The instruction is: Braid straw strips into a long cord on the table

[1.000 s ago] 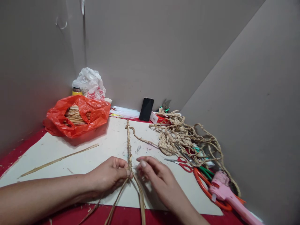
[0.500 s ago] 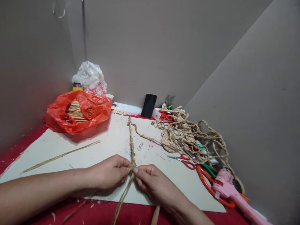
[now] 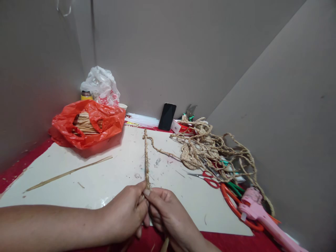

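Observation:
A thin braided straw cord [image 3: 146, 159] runs down the middle of the white board [image 3: 126, 171]. Its near end is pinched between my left hand [image 3: 131, 210] and my right hand [image 3: 165, 210], whose fingertips meet there. Both hands are closed on the braid. Below the right palm a flat loose strand [image 3: 165, 244] sticks out; most of the other strands are hidden behind my hands. From its far end, the cord leads right to a tangled pile of finished braid [image 3: 202, 147]. A single straw strip [image 3: 69, 173] lies on the board at the left.
A red plastic bag [image 3: 86, 140] of straw strips stands at the back left, near a white bag [image 3: 99, 84]. A phone [image 3: 167, 116] leans at the back. Red-handled scissors [image 3: 210, 180] and a pink glue gun [image 3: 265, 217] lie at the right.
Both hands have drawn closer together, and the left hand has turned downward. The loose strands that hung below the braid are now mostly hidden behind my hands.

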`<action>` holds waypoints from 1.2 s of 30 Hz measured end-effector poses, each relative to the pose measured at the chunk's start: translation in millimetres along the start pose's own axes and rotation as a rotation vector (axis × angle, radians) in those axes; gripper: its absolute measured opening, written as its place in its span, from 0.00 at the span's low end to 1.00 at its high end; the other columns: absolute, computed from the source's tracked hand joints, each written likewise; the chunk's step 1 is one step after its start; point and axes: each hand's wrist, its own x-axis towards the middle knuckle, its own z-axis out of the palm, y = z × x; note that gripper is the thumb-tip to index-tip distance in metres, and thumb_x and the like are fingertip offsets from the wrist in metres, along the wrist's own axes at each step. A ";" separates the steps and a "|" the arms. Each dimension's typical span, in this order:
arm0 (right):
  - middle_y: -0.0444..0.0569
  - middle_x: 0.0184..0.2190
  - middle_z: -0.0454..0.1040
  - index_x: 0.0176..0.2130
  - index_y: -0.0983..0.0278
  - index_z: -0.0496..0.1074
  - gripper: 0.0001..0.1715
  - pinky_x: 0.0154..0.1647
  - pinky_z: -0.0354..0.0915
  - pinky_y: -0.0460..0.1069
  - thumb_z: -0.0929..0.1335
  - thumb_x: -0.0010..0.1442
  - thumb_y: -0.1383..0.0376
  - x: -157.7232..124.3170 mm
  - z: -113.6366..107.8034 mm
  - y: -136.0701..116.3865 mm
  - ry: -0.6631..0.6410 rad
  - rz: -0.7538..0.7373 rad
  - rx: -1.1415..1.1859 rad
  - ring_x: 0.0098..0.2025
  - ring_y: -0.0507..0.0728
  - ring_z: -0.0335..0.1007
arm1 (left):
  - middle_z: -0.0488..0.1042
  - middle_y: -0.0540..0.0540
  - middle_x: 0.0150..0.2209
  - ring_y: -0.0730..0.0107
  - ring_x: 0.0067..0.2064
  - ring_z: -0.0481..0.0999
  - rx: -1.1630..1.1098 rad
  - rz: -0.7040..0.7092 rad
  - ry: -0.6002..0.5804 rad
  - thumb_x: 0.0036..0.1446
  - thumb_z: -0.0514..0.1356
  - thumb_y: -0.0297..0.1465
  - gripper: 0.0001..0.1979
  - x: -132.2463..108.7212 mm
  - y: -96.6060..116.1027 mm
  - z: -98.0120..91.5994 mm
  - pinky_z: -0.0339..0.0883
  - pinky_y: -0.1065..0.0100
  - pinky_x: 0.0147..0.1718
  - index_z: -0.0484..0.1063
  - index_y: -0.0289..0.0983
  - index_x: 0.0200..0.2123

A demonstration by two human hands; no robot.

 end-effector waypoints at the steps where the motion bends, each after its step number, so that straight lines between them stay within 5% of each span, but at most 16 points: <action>1: 0.38 0.09 0.58 0.22 0.68 0.65 0.23 0.12 0.34 0.42 0.66 0.57 0.52 -0.1 -0.3 0.4 -0.002 0.002 -0.010 0.10 0.42 0.42 | 0.70 0.50 0.25 0.77 0.18 0.66 -0.011 0.013 -0.003 0.58 0.49 0.36 0.08 -0.8 0.4 0.9 0.60 0.76 0.17 0.59 0.37 0.37; 6: 0.31 0.09 0.48 0.23 0.66 0.63 0.17 0.12 0.33 0.41 0.69 0.53 0.57 -1.3 -6.7 -2.5 -0.005 0.042 0.095 0.11 0.42 0.34 | 0.67 0.52 0.21 0.74 0.19 0.66 0.035 -0.103 -0.134 0.56 0.51 0.36 0.14 -5.5 20.3 -13.3 0.60 0.74 0.18 0.63 0.34 0.42; 10: 0.30 0.11 0.46 0.29 0.67 0.67 0.13 0.13 0.31 0.41 0.69 0.53 0.59 -2.7 -9.7 -9.4 -0.042 0.066 0.124 0.13 0.42 0.30 | 0.70 0.49 0.25 0.72 0.27 0.67 0.398 0.150 0.234 0.55 0.50 0.33 0.12 -1.4 34.2 -33.8 0.61 0.71 0.29 0.71 0.34 0.36; 12: 0.30 0.11 0.46 0.30 0.67 0.68 0.12 0.12 0.31 0.41 0.69 0.54 0.59 -2.8 -10.2 -11.6 -0.070 0.067 0.134 0.13 0.42 0.30 | 0.72 0.48 0.29 0.70 0.33 0.69 0.411 0.227 0.313 0.53 0.51 0.30 0.11 3.4 30.9 -35.7 0.61 0.70 0.34 0.71 0.35 0.36; 18: 0.31 0.11 0.47 0.27 0.66 0.65 0.14 0.12 0.32 0.41 0.68 0.56 0.59 -0.7 -13.4 -10.9 -0.125 0.082 0.134 0.13 0.42 0.31 | 0.65 0.52 0.24 0.73 0.28 0.64 0.045 0.048 0.033 0.56 0.49 0.34 0.09 12.8 9.8 -23.0 0.60 0.72 0.30 0.65 0.35 0.31; 24: 0.31 0.11 0.47 0.27 0.67 0.67 0.14 0.13 0.32 0.41 0.69 0.55 0.58 1.8 -19.9 -17.1 -0.186 0.123 0.060 0.13 0.42 0.32 | 0.69 0.50 0.27 0.74 0.30 0.65 0.106 0.055 -0.099 0.56 0.50 0.34 0.11 9.7 19.8 -36.8 0.60 0.72 0.35 0.67 0.34 0.28; 30: 0.31 0.10 0.49 0.27 0.67 0.67 0.17 0.13 0.33 0.42 0.69 0.54 0.55 3.2 -27.0 -24.5 -0.227 0.146 -0.074 0.12 0.43 0.33 | 0.69 0.51 0.25 0.74 0.28 0.65 0.239 0.069 -0.068 0.56 0.49 0.32 0.11 8.3 21.0 -42.4 0.59 0.73 0.31 0.69 0.35 0.29; 36: 0.32 0.12 0.49 0.29 0.66 0.67 0.19 0.15 0.34 0.43 0.66 0.57 0.52 2.0 -27.0 -25.7 -0.238 0.092 -0.206 0.14 0.44 0.35 | 0.58 0.55 0.16 0.80 0.17 0.51 -0.177 -0.108 -0.096 0.49 0.51 0.30 0.07 18.6 16.6 -35.0 0.45 0.74 0.18 0.65 0.34 0.24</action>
